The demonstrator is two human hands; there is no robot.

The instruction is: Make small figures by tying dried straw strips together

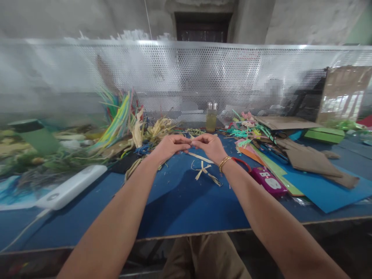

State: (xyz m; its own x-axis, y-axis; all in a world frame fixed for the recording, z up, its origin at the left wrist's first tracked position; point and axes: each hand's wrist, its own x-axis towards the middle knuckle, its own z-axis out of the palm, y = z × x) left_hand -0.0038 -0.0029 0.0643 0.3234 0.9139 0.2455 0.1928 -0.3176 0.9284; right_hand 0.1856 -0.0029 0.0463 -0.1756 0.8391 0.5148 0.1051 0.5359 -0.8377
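Observation:
My left hand [173, 146] and my right hand [209, 146] meet fingertip to fingertip above the blue table. Both are closed in a pinch; whatever sits between the fingers is too small and hidden to make out. Just beneath them runs a pale flat strip [200, 157], and I cannot tell whether it is held or lies on the table. Closer to me, a star-shaped piece of knotted straw-coloured strips [204, 169] rests on the tabletop. A gold bracelet [224, 163] circles my right wrist.
On the left are a white power strip [72, 186], dried plant material [158, 130] and coloured strips [120, 120]. A bottle [211, 118] stands behind my hands. To the right lie a purple socket block [269, 181], blue sheets [328, 195] and brown cardboard [312, 157]. A perforated metal screen [197, 73] closes the back.

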